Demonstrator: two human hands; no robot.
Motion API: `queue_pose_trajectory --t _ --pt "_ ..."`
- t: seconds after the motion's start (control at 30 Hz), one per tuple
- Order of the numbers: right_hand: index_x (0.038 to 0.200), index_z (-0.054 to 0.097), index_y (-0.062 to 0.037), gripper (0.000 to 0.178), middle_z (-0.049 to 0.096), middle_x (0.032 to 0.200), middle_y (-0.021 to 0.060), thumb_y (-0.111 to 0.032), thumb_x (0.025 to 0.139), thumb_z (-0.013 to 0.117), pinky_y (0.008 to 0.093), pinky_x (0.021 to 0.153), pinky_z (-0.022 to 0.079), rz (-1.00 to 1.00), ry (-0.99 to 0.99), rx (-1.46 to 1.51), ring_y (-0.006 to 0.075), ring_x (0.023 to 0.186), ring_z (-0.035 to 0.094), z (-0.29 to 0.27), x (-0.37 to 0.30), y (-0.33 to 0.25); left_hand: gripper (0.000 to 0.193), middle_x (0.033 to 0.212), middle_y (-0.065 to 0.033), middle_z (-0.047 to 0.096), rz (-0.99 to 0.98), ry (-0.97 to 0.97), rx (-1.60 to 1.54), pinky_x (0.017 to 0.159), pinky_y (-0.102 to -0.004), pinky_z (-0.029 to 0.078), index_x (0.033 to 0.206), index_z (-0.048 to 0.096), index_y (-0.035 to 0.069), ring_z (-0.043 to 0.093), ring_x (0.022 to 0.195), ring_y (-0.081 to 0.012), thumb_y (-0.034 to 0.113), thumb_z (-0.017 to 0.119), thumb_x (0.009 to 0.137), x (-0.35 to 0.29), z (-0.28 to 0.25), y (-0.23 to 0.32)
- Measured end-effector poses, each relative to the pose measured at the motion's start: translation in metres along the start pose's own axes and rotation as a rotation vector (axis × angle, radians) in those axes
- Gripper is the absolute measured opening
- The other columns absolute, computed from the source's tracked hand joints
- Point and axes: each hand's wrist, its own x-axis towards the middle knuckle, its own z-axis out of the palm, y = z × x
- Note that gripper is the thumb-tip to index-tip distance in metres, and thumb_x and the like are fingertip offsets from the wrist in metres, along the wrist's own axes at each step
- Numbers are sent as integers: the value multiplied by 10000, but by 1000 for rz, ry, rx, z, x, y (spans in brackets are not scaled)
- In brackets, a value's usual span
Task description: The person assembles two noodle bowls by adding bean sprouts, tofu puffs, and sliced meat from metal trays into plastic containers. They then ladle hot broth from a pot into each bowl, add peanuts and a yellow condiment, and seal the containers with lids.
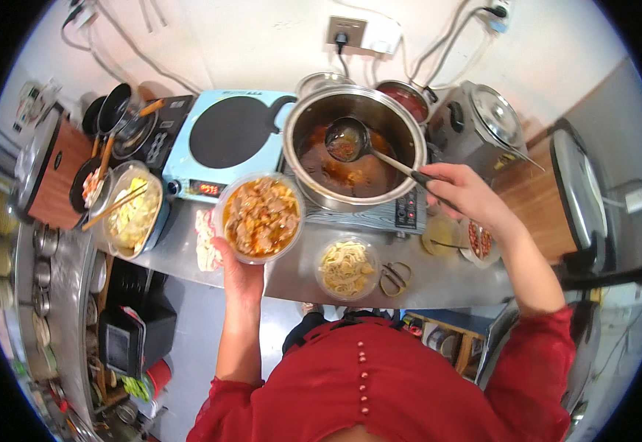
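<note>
My left hand point(238, 274) grips a clear round plastic bowl point(227, 250) from its near left side. Chunks of meat in reddish-brown broth point(260, 219) fill it. My right hand point(467, 193) is closed round the dark handle of a ladle point(392, 162). The ladle's bowl hangs over the brown, oily broth inside a large steel pot point(291, 158), and some liquid lies in it. Under the pot is a dark cooktop point(407, 214). A second clear bowl, with pale noodles point(347, 269), stands on the steel counter below the pot, beside a pair of scissors point(394, 278).
A light blue induction cooker point(181, 158) stands left of the pot. Further left is a tub of pale yellow food point(133, 210) with chopsticks across it. A grey lidded cooker point(475, 121) stands at right, near a small dish of red pieces point(481, 239). Cables hang along the wall.
</note>
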Motion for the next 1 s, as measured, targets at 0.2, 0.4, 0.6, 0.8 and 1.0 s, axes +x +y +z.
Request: queue_pose_trajectory --t 0.2,0.4,0.6,0.8,1.0 --pt "1247 589 -114 472 605 955 107 -101 781 664 413 719 528 -495 350 -1076 318 859 632 10 35 36 955 1542 -48 304 -80 -4 84 1162 -445 251 1522 228 186 284 1423 -242 739 508 796 -28 -5 -12" --pt "1035 640 -74 288 600 910 56 -200 791 726 365 696 436 -889 688 -964 244 815 579 -24 -12 61 958 1545 -69 300 -234 -53 129 1164 -445 251 1511 240 104 306 1409 -261 759 407 832 -56 -9 -45" --pt "1041 613 -115 269 563 752 -62 -313 886 707 236 458 383 433 400 797 58 579 501 28 -83 225 1012 1547 -87 292 -469 -165 115 1168 -440 246 1511 212 69 298 1411 -269 795 337 817 -67 3 -83" --pt "1248 566 -133 359 531 737 -69 -180 909 674 205 479 362 -33 694 1481 60 559 462 54 -39 320 1052 1547 -87 293 -573 -247 145 1162 -446 262 1512 207 70 310 1406 -284 825 319 789 -61 31 -110" --pt "1154 617 -57 252 523 739 -52 -76 905 649 200 487 375 -214 855 964 49 575 490 58 -35 317 1093 1549 -90 287 -624 -264 237 1157 -457 272 1516 202 79 315 1403 -291 850 345 755 -52 51 -120"
